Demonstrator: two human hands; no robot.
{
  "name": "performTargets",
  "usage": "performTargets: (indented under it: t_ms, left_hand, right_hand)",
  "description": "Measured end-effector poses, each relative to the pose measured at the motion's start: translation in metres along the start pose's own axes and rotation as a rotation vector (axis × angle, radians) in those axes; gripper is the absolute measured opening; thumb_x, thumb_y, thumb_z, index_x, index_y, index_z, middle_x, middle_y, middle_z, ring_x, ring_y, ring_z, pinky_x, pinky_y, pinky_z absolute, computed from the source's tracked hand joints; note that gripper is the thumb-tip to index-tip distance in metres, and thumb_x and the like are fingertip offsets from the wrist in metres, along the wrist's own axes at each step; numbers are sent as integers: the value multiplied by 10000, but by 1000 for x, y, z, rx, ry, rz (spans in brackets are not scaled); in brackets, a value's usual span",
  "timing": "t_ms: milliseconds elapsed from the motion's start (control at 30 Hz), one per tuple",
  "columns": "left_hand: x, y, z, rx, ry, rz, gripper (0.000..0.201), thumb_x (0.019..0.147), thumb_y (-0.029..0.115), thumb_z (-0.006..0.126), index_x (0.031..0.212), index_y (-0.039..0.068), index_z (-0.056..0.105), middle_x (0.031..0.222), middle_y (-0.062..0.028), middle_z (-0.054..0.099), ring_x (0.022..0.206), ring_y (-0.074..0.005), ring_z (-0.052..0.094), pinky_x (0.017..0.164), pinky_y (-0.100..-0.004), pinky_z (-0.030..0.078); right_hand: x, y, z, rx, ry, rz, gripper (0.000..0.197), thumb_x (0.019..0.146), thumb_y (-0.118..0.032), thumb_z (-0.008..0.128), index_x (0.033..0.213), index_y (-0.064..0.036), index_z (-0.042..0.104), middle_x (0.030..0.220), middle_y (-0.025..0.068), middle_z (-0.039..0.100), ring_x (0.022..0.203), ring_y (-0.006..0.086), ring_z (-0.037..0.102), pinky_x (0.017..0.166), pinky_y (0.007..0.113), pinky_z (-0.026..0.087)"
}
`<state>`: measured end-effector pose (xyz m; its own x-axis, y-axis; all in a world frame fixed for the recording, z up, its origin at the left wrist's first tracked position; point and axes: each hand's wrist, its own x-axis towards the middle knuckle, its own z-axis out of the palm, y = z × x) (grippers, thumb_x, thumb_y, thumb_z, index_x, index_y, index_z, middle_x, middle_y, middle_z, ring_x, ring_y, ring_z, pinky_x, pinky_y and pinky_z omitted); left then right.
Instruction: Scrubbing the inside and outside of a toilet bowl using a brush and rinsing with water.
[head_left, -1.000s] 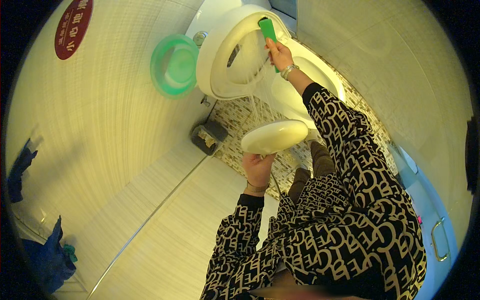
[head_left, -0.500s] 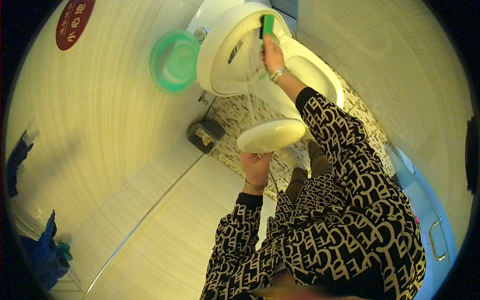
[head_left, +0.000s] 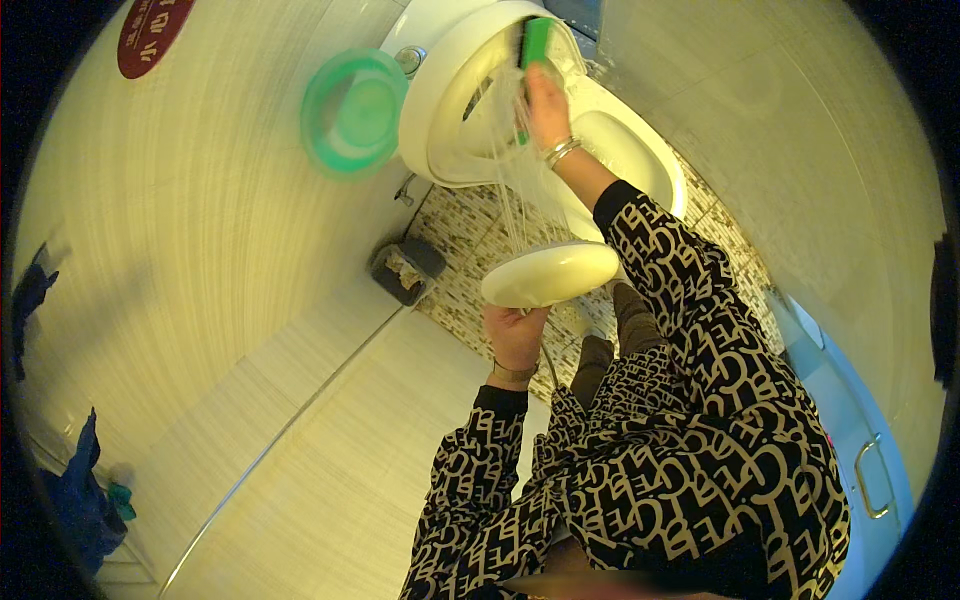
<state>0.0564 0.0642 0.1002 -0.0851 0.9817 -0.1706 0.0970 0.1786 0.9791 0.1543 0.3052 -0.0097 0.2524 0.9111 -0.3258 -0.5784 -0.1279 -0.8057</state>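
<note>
My left hand [head_left: 517, 335] grips a white oval shower head [head_left: 550, 275] from below. Thin jets of water [head_left: 515, 200] run from it up toward the raised toilet lid [head_left: 440, 130]. My right hand [head_left: 546, 108] is wrapped round a green scrubbing brush [head_left: 537, 42], its dark bristles facing the inner side of the lid near its far right edge. Whether the bristles touch the surface is hard to tell. To the right of the lid the toilet bowl [head_left: 655, 165] stands open, partly behind my right wrist.
A green basin [head_left: 318, 120] is by the wall, left of the toilet. Below it are a small wall valve [head_left: 404, 190] and a grey bin [head_left: 400, 285] with paper inside. Blue cloth [head_left: 85, 510] hangs far left. A light blue door [head_left: 850, 420] with a metal handle is at right.
The green brush has shifted slightly up in the picture and its lower end now shows below my right hand. The shower head has moved slightly right, still spraying.
</note>
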Motion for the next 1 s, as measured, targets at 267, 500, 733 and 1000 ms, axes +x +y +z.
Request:
performTargets:
  t_ms: [267,500,733,1000]
  left_hand:
    - [0,-10,-8,31,-15,28,264,786,16,695,1041,-12,634,1019,-78,651,921,-156,598,782,-289,472]
    - [3,-9,3,42,-21,32,262,793,27,694,1044,-16,631,1018,-79,651,903,-153,603,784,-290,473]
    - [4,-6,3,-75,-27,-103,244,799,16,683,1036,-14,633,994,-71,656,889,-141,601,777,-283,470]
    - [8,-23,0,-59,-29,-103,256,799,11,684,1049,-8,629,1028,-71,647,918,-139,594,792,-287,465]
  right_hand:
    - [39,-9,6,-105,181,-56,561,923,-543,411,660,-54,489,536,17,458,456,142,436,441,294,361]
    - [-5,-1,16,-429,-187,-209,492,932,-504,427,778,-48,526,550,8,460,465,110,422,447,255,349]
    - [48,10,-11,10,154,-10,475,953,-478,400,779,-44,483,601,30,462,461,152,387,431,266,339]
    - [36,17,-9,157,110,127,541,939,-544,365,764,-45,476,584,44,448,440,148,381,406,308,349]
